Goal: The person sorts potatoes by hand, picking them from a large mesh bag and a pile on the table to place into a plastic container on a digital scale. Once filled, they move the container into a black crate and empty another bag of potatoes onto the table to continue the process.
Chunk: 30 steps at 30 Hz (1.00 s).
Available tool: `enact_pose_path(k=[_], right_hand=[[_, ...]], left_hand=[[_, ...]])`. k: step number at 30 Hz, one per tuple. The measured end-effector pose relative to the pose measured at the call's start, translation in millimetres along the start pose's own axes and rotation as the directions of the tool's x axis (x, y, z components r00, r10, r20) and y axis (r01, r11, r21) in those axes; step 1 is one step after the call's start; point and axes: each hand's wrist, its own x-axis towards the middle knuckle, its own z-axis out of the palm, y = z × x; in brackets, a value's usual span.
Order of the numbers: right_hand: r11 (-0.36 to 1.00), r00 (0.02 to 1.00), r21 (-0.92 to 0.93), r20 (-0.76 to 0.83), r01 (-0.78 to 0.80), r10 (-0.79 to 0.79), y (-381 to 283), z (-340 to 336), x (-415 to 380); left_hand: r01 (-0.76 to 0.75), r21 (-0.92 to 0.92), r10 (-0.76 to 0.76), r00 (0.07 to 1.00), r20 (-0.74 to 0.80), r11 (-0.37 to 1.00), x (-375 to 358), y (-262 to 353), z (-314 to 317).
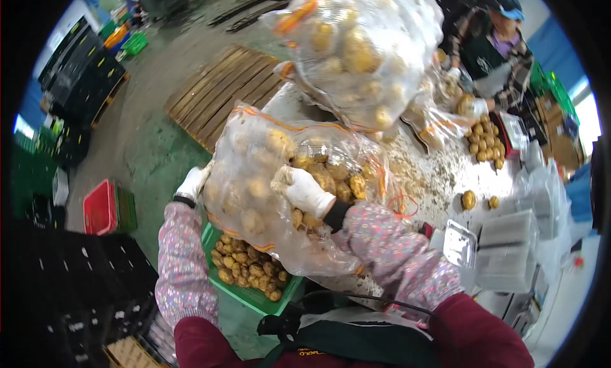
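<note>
The left hand (pixel 192 184), in a white glove, gripped the left side of a clear plastic bag of potatoes (pixel 254 196). The right hand (pixel 304 191), also gloved, was clenched on the front of the same bag near its middle. The bag hung between both hands, directly above a green crate (pixel 287 293) at the person's knees.

Judged from the frame, the transfer was partly complete. The crate already held a layer of loose potatoes (pixel 245 272), but the bag remained well filled. Whether its mouth was open toward the crate could not be determined. Most of the load appeared still to be moved.

To the left, a red crate (pixel 100 207) stood on the green floor, with black crates (pixel 70 291) stacked nearer. To the right, stacked clear plastic trays (pixel 506 250) sat at the table edge.

Beyond the held bag, the work table (pixel 439 177) was covered with soil and debris. A second full bag of potatoes (pixel 359 49) rose above and behind the first, just beside it, and crowded the space over the table. A few stray potatoes (pixel 469 199) lay apart on the table.

Farther off, a co-worker (pixel 499 56) handled a separate pile of potatoes (pixel 485 142). A wooden pallet (pixel 226 91) lay on the floor at the far left.
</note>
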Motion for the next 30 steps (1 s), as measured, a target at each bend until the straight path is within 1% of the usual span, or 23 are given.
enact_pose_path(k=[2,3,4,5,6,7,8,10,11,12,14,15,16,18,19,20,22,24,25,26,28,29,30], right_hand=[[0.985,0.956,0.149,0.292,-0.083,0.036,-2,-28,-21],[0.975,0.941,0.189,0.336,-0.114,0.044,-14,-39,-35],[0.971,0.95,0.211,0.309,-0.11,0.041,-13,-46,-46],[0.976,0.954,0.197,0.3,-0.092,0.029,-12,-51,-57],[0.98,0.956,0.184,0.292,-0.076,0.019,-12,-56,-69],[0.969,0.957,0.227,0.29,-0.098,0.029,-15,-64,-83],[0.965,0.964,0.247,0.265,-0.088,0.02,-13,-75,-91],[0.943,0.953,0.318,0.302,-0.101,0.001,-9,-99,-110],[0.959,0.947,0.254,0.319,-0.128,0.042,-16,-115,-115],[0.93,0.949,0.365,0.306,-0.044,-0.076,-6,-127,-117],[0.903,0.964,0.425,0.262,-0.067,-0.052,-13,-158,-127],[0.934,0.974,0.355,0.224,-0.048,-0.035,-17,-172,-133],[0.96,0.982,0.277,0.188,-0.035,-0.018,-23,-189,-138],[0.967,0.989,0.25,0.123,0.047,-0.08,-36,-227,-150],[0.943,0.996,0.332,0.073,0.016,-0.043,-28,-239,-152],[0.995,0.997,0.064,-0.028,0.077,-0.075,-34,-254,-155],[0.98,0.993,0.186,-0.107,0.065,-0.046,-49,-276,-154],[0.936,0.974,0.336,-0.224,0.106,-0.03,-74,-302,-156],[0.939,0.971,0.327,-0.237,0.109,-0.03,-62,-325,-144],[0.85,0.978,0.513,-0.207,0.12,-0.014,-65,-343,-143],[0.906,0.934,0.384,-0.357,0.176,-0.03,-84,-359,-143],[0.969,0.938,0.246,-0.342,0.039,0.049,-82,-370,-142],[0.97,0.938,0.24,-0.343,0.037,0.049,-60,-386,-130]], left_hand=[[-0.047,-0.169,0.058,0.996,0.061,0.985,-23,2,7],[-0.068,-0.157,0.078,0.995,0.057,0.985,-31,4,13],[-0.092,-0.147,0.1,0.994,0.05,0.985,-38,6,18],[-0.21,-0.117,0.211,0.978,-0.008,0.971,-31,-10,28],[-0.349,-0.239,0.348,0.936,-0.048,0.906,-46,-11,39],[-0.389,-0.224,0.385,0.921,-0.065,0.893,-42,-30,50],[-0.366,-0.334,0.382,0.924,-0.019,0.869,-85,-4,50],[-0.377,-0.492,0.452,0.891,0.04,0.785,-110,-13,50],[-0.314,-0.574,0.389,0.921,0.009,0.756,-134,-6,53],[-0.25,-0.651,0.318,0.948,-0.014,0.716,-155,6,56],[-0.289,-0.686,0.394,0.919,-0.003,0.668,-207,56,54],[-0.311,-0.739,0.451,0.893,-0.012,0.597,-234,78,50],[-0.311,-0.729,0.448,0.894,-0.006,0.61,-258,105,48],[-0.13,-0.836,0.447,0.882,0.149,0.534,-293,159,53],[-0.573,-0.647,0.693,0.715,-0.093,0.504,-301,175,58],[-0.887,-0.329,0.885,0.408,-0.226,0.325,-309,190,64],[-0.974,0.192,0.987,0.092,-0.132,0.117,-309,233,50],[-0.991,0.089,0.987,0.09,-0.134,0.103,-336,299,61],[-0.992,0.128,0.996,-0.005,-0.093,0.008,-347,331,64],[-0.983,0.162,0.994,-0.098,-0.046,-0.089,-354,361,71],[-0.991,0.02,0.987,-0.131,-0.091,-0.13,-338,412,82],[-0.989,-0.083,0.989,-0.115,-0.09,-0.122,-330,435,91],[-0.977,-0.182,0.991,-0.097,-0.086,-0.112,-321,458,99]])
